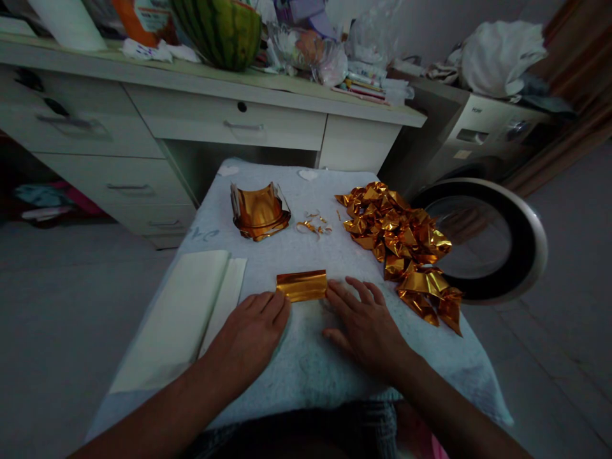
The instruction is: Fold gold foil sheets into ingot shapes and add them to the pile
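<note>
A folded rectangle of gold foil paper point(302, 288) lies crosswise on the cloth-covered table between my hands. My left hand point(261, 325) is at its left end, fingers together and bent, tips pressing the foil's edge. At the other end, my right hand point(363, 322) rests with fingers spread and a fingertip against the foil. Beyond them stands a curved stack of gold foil sheets point(261, 207). To the right lies a heap of folded gold foil pieces point(396, 233). Thin foil scraps point(314, 224) are scattered between stack and heap.
Pale paper sheets point(176, 312) lie along the table's left side. The open round door point(535, 242) of a washing machine point(482, 134) is beside the right edge. Behind is a white desk point(201, 105) bearing a cut watermelon point(220, 32) and plastic bags.
</note>
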Demonstrator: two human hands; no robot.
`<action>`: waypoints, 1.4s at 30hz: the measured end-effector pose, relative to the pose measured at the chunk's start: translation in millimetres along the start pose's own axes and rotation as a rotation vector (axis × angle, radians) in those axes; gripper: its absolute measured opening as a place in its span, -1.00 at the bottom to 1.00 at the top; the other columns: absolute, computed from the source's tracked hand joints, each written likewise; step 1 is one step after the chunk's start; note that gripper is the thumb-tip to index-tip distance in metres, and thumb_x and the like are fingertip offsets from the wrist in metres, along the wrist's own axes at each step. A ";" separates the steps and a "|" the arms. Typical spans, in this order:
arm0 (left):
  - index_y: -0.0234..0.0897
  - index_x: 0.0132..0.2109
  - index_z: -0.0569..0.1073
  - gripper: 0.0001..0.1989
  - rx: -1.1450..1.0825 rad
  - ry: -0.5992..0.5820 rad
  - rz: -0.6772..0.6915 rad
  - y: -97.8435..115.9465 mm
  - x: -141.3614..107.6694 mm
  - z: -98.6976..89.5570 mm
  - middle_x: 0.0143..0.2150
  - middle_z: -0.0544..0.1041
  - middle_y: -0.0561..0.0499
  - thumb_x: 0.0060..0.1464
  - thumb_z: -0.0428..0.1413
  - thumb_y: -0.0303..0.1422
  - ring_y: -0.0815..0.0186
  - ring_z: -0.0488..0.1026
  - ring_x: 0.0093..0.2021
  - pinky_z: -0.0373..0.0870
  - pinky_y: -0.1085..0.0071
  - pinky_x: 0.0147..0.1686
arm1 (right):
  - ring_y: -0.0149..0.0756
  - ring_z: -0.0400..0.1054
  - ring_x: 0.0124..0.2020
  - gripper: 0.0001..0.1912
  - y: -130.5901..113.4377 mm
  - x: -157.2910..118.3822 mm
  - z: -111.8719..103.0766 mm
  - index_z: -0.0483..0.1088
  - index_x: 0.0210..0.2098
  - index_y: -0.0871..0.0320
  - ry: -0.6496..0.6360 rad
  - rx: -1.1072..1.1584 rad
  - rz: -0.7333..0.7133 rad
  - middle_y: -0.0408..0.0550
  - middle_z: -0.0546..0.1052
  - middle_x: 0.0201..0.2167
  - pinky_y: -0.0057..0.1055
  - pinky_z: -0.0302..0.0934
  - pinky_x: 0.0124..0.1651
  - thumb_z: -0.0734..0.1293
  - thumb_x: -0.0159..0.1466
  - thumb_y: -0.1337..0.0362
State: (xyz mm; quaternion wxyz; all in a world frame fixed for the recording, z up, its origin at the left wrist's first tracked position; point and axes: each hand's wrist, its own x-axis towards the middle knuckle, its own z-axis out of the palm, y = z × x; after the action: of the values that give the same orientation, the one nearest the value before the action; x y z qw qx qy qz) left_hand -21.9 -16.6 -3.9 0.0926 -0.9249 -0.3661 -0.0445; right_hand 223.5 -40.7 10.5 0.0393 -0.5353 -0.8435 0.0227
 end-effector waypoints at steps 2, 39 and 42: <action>-0.42 -0.02 0.51 -0.64 -0.020 -0.035 -0.011 -0.9 4.6 -3.8 -0.08 0.57 -0.20 0.09 -0.01 -0.68 0.08 0.50 -0.12 0.48 0.14 -0.12 | 0.04 0.11 0.24 -0.56 -0.1 7.5 -4.3 0.42 0.09 0.09 0.046 -0.011 0.049 -0.03 0.41 0.20 0.01 -0.09 0.24 0.22 0.36 -0.01; -0.30 -0.08 0.35 -0.77 -0.477 0.284 -0.372 -10.9 21.5 8.5 -0.05 0.37 -0.15 0.09 0.14 -0.45 0.08 0.32 0.00 0.37 0.11 -0.02 | -0.16 0.20 -0.05 -0.76 12.1 53.2 15.5 0.39 -0.18 0.12 0.205 0.487 0.057 -0.03 0.38 -0.12 -0.23 0.10 -0.03 0.43 0.15 0.30; -0.34 0.10 0.25 -0.56 -0.501 0.316 -0.400 -13.0 21.1 10.5 0.03 0.35 -0.20 0.09 0.15 -0.41 0.05 0.28 0.08 0.32 0.06 0.05 | -0.19 0.21 -0.11 -0.81 14.1 53.1 17.3 0.38 -0.23 0.14 0.178 0.501 0.024 -0.06 0.41 -0.21 -0.27 0.08 -0.07 0.42 0.16 0.33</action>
State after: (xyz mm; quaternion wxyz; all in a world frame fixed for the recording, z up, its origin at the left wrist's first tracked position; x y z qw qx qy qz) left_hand -15.3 8.9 -9.2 -0.0922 -0.8107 -0.4986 -0.2927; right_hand 212.2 13.4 -5.7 0.2444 -0.5187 -0.7983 0.1842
